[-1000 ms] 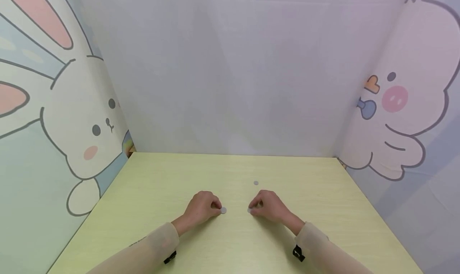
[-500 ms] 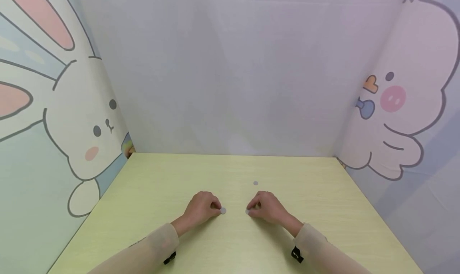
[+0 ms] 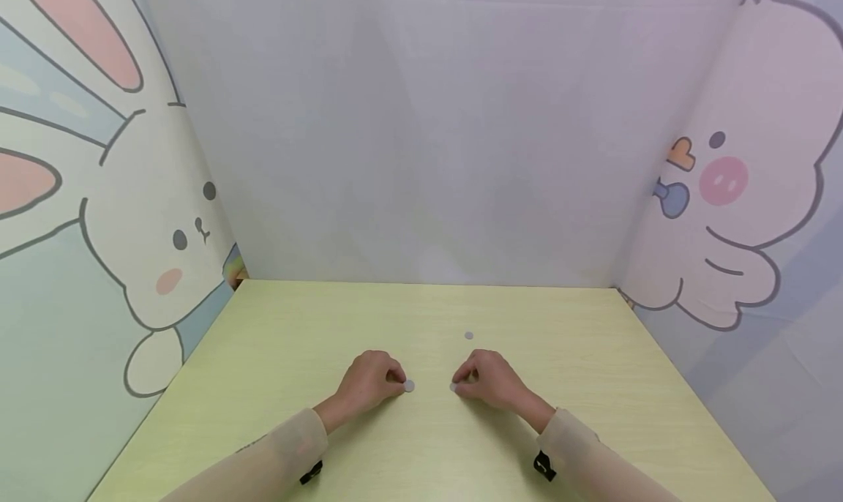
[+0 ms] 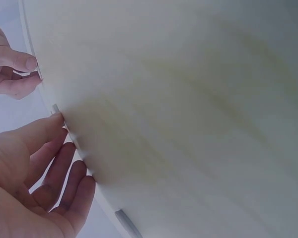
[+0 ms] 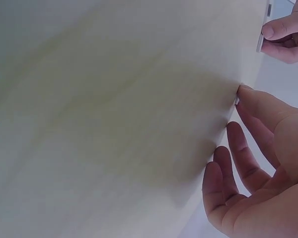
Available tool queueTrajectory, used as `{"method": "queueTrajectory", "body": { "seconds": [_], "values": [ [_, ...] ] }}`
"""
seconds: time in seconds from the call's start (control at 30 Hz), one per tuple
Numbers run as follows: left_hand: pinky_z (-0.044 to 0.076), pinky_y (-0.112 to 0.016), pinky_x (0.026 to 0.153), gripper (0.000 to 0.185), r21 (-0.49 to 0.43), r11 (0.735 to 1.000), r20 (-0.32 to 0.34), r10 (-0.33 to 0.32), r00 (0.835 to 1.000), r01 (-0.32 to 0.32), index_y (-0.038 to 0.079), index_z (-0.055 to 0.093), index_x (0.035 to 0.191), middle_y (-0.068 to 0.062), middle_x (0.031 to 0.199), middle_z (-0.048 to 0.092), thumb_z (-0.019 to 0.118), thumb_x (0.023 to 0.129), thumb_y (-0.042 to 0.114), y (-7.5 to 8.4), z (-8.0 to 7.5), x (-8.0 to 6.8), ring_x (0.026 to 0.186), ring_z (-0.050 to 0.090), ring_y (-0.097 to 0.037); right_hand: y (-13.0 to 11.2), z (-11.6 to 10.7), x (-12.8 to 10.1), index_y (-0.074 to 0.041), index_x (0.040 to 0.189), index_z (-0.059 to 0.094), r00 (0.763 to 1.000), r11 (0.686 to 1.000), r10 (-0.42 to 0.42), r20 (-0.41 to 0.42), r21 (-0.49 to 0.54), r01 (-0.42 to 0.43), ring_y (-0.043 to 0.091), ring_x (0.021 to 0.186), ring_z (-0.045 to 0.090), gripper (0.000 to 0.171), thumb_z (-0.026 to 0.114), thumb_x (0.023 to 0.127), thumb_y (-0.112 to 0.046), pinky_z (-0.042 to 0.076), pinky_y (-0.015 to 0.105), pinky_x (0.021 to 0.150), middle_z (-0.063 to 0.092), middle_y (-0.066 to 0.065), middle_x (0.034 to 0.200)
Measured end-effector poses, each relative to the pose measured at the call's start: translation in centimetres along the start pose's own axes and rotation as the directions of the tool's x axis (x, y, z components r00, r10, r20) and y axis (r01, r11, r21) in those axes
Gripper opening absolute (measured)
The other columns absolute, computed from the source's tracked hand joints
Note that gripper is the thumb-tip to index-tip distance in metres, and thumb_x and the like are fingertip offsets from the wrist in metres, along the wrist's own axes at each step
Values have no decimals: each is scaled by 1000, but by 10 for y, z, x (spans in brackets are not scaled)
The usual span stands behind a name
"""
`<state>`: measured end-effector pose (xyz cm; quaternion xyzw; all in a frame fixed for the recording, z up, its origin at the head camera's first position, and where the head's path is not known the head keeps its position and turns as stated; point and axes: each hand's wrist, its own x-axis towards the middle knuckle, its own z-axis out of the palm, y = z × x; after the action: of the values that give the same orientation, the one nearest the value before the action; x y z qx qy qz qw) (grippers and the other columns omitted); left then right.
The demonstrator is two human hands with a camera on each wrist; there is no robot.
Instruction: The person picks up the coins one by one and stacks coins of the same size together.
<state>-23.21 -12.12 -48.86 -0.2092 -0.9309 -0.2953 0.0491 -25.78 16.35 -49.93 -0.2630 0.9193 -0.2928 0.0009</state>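
In the head view my left hand (image 3: 370,377) is low over the pale yellow table, thumb and forefinger pinching the edge of a small flat grey disc (image 3: 410,386). Across a short gap, my right hand (image 3: 492,380) pinches a similar grey disc (image 3: 453,387), partly covered by its fingertips. A third grey disc (image 3: 469,335) lies on the table beyond the right hand. Seen from the left wrist, the left disc (image 4: 55,108) is edge-on at the fingertips. The right wrist view shows a thin pale edge of the right disc (image 5: 237,100) by the thumb; the other fingers are curled near the tabletop.
The table (image 3: 316,319) runs back to a plain pale curtain (image 3: 421,143). Cartoon-printed curtains stand along both sides, a rabbit one (image 3: 151,216) on the left and a chick-like one (image 3: 757,195) on the right. Black straps (image 3: 544,465) show under the sleeves.
My right hand has shifted very slightly left with its disc, then stayed put. My left hand, its disc and the far disc look unmoved.
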Motion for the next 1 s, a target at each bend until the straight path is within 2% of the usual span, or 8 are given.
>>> {"method": "queueTrajectory", "body": {
  "seconds": [0.67,1.0],
  "values": [
    [49,-26,71,10,-4,1000,-5,25,1000,-25,13,83,84,7,80,70,91,86,19,0,0,0,74,56,-5,-2,-1,0,-19,92,86,1000,1000,19,6,6,-19,11,79,55,5,87,89,-14,45,26,70,74,-10,93],
    [49,-26,71,10,1,1000,1,24,1000,-24,14,83,84,9,79,69,91,85,19,0,1,0,74,56,-5,-1,-1,-1,-18,92,85,1000,1000,27,7,5,-27,8,78,52,4,86,89,-14,44,26,69,72,-10,93]
  ]
}}
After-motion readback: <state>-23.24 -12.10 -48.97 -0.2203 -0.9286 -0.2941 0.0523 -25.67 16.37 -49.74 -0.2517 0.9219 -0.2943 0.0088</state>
